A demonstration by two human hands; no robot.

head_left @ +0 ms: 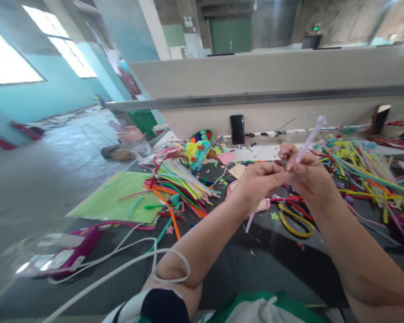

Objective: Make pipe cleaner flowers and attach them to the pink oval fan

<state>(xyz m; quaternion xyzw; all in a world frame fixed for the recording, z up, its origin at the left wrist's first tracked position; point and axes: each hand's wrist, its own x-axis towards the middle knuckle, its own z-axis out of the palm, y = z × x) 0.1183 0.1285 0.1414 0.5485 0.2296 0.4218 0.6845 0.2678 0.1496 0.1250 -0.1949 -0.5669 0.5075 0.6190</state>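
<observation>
Above the middle of the dark table, my two hands meet at the fingertips around a pale purple pipe cleaner (309,141). My right hand (312,177) pinches it, and its upper part stands up past the fingers to a small knobbly tip. The fingers of my left hand (256,181) are pressed together at the same spot, where its lower part is hidden. A short pale purple length (250,222) shows below my left hand; I cannot tell whether it belongs to the same piece. Under the hands lie a yellow loop-shaped handle (296,223) and pink felt pieces (263,205).
Bundled coloured pipe cleaners (185,179) lie left on a green sheet (111,197), with more heaped at right (366,166). A purple glue gun (76,251) sits at left, its white cord (121,264) crossing near my left arm. A phone (237,130) leans against the partition (272,72).
</observation>
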